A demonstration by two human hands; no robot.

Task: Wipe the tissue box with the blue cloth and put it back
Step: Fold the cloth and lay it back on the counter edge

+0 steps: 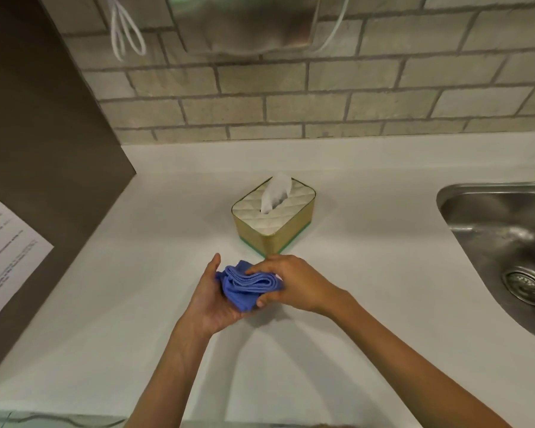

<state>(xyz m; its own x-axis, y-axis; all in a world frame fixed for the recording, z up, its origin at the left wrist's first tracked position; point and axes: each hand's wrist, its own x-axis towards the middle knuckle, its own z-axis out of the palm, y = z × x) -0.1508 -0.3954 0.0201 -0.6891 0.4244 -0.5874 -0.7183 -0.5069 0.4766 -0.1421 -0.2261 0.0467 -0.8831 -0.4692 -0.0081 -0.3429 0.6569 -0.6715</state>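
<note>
Left hand [212, 299] and right hand [294, 281] bare; both forearms uncovered, no sleeves in view; short, plain fingernails

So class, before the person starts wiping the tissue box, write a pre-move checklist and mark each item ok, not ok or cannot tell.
1. Blue cloth in hand: ok, bunched between the left hand and right hand.
2. Tissue box within reach: ok, just beyond the hands on the counter.
3. Box free of the hands: ok, neither touches it.
4. Tissue clear of the wipe: not ok, it sticks up from the top slot.
5. Cloth damp: cannot tell.
6. Sink away from the box: ok, off to the right.
</note>
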